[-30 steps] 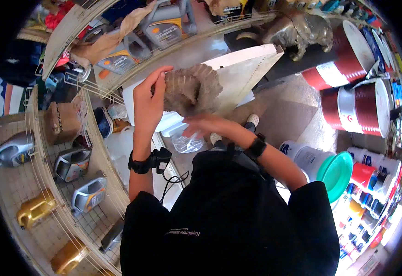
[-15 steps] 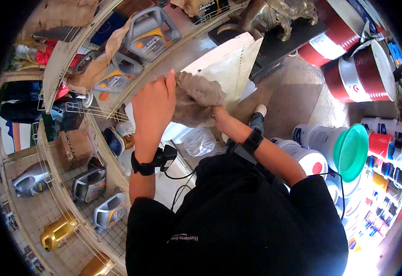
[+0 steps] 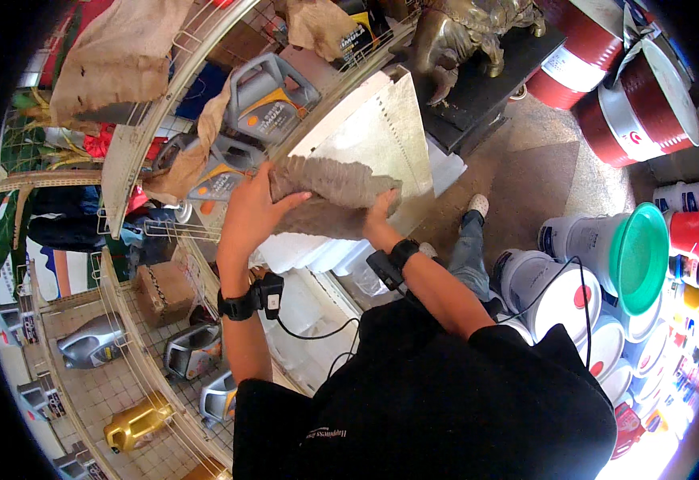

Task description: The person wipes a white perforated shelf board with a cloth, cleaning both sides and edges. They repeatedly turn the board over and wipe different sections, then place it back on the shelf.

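A grey-brown cloth, wrinkled and folded over on itself, is stretched between my two hands. My left hand grips its left end, thumb laid along the near side of the fabric. At the other end, my right hand holds the cloth, with the fingers partly hidden by it. Just behind the cloth stands a pale perforated shelf panel. A grey oil jug sits on the shelf beyond my left hand.
Wire-edged shelves at left carry a gold jug, grey jugs and a cardboard box. A bronze animal statue stands on a black stand. Red drums and white buckets, one beside a green lid, line the right.
The bunched cloth is now spread into a longer, flatter fold. My left hand has turned and lowered, its thumb now over the fabric. The view has shifted slightly.
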Available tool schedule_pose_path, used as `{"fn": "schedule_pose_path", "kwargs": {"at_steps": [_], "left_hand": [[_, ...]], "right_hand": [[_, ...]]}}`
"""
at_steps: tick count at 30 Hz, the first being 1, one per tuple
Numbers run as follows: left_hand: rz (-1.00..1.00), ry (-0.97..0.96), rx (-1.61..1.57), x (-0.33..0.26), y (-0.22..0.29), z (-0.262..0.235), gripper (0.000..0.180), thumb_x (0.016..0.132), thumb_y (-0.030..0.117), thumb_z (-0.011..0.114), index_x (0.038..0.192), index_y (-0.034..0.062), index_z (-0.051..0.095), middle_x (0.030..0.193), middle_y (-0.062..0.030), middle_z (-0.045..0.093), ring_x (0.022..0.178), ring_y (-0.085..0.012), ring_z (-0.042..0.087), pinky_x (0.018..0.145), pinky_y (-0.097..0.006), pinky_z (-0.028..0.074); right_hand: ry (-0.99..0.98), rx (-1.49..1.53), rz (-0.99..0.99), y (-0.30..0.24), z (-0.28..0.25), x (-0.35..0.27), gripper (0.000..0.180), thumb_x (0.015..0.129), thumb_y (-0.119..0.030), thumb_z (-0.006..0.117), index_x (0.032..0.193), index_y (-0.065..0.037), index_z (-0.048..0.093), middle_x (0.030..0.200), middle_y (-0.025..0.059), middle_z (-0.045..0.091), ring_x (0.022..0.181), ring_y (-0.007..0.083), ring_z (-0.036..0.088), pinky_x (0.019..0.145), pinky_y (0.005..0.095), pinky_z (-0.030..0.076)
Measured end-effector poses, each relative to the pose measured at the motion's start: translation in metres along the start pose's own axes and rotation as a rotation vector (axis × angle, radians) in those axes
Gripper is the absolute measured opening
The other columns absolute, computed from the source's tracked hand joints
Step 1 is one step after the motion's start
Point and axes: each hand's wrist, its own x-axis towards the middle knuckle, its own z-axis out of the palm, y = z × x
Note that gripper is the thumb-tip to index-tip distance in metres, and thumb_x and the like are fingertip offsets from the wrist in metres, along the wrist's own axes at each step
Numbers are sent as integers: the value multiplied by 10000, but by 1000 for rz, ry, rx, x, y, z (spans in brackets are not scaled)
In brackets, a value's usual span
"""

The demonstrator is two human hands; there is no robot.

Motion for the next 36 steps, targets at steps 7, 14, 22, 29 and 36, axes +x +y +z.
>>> {"fn": "schedule_pose_path", "kwargs": {"at_steps": [7, 14, 22, 29, 36], "left_hand": [[88, 63, 44, 11, 0, 5, 520, 787, 391, 703, 1033, -48, 571, 730, -231, 629, 695, -410, 619, 633, -428, 490], [88, 159, 152, 5, 18, 17, 425, 824, 386, 662, 927, -16, 571, 603, -208, 586, 622, -397, 606, 578, -443, 481], [24, 162, 179, 2, 30, 18, 434, 816, 397, 669, 930, -7, 562, 623, -205, 602, 626, -391, 612, 579, -440, 488], [-54, 111, 226, -4, 26, 25, 423, 807, 394, 678, 927, 6, 560, 635, -199, 614, 618, -373, 622, 573, -436, 489], [-4, 141, 232, 5, 43, 19, 407, 807, 379, 678, 936, 17, 546, 674, -177, 634, 616, -356, 629, 560, -416, 489]], "right_hand": [[249, 177, -281, -34, 59, 15, 510, 1002, -252, 323, 1413, 33, 223, 1471, 166, 227, 1341, 285, 259, 1110, 376, 202], [-81, -736, -1118, -150, 176, -87, 540, 1012, -221, 300, 1457, 39, 142, 1542, 181, 97, 1429, 308, 91, 1148, 403, 88], [-145, -284, -564, -77, 60, 12, 555, 1005, -221, 321, 1485, -34, 113, 1550, 131, 104, 1423, 265, 115, 1144, 384, 120], [-50, -762, -1085, -128, 129, -30, 532, 988, -194, 307, 1460, -2, 156, 1526, 161, 166, 1410, 302, 156, 1139, 394, 126], [-192, -871, -1077, -108, 63, 1, 517, 976, -184, 317, 1434, 34, 222, 1506, 200, 214, 1401, 358, 180, 1137, 430, 125]]}}
